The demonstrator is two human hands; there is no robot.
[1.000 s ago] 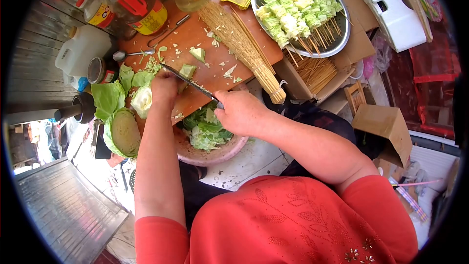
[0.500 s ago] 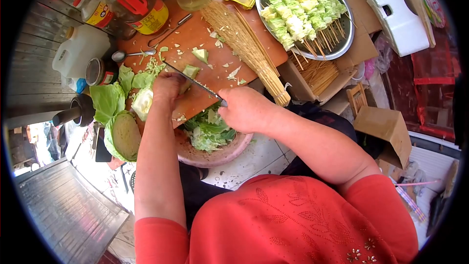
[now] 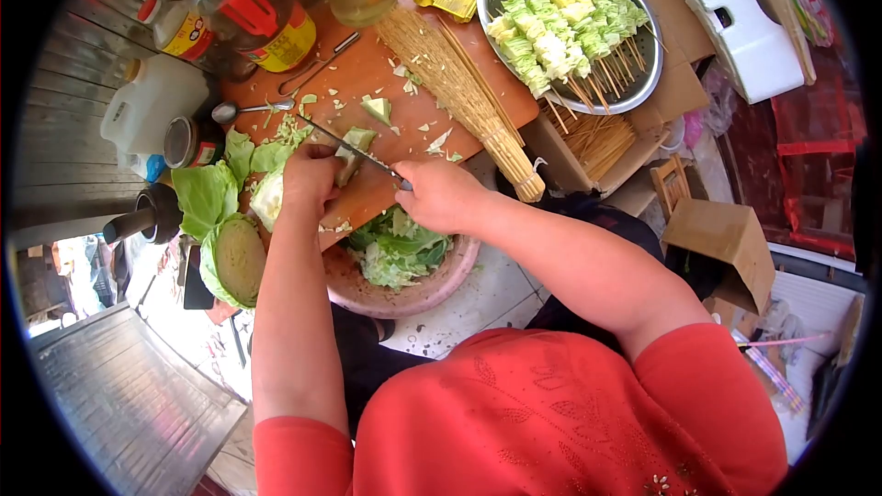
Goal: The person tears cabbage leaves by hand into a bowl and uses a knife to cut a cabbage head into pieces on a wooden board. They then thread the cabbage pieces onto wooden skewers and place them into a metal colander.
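Note:
My right hand (image 3: 441, 195) is closed on the handle of a knife (image 3: 354, 153), whose dark blade reaches up and left over the orange board (image 3: 404, 129). Under and beside the blade lies a pale green cabbage piece (image 3: 354, 156). My left hand (image 3: 310, 176) holds this piece at its left side, fingers curled. Another small cabbage wedge (image 3: 377, 109) rests above it on the board among scraps. Loose leaves (image 3: 204, 195) and a cut cabbage half (image 3: 233, 260) are left of my left hand. Below the board's edge, a pink basin (image 3: 404, 301) contains leafy pieces (image 3: 395, 253).
A metal colander (image 3: 496, 37) with skewered cabbage (image 3: 570, 28) stands at the upper right, above a box of sticks (image 3: 597, 147). A straw whisk (image 3: 459, 96) crosses the board. Bottles (image 3: 253, 9), a jar (image 3: 191, 140) and a spoon (image 3: 225, 112) are upper left.
My right hand and the knife have moved slightly left. My left hand has shifted a little down, and the cabbage piece shows more clearly beside the blade.

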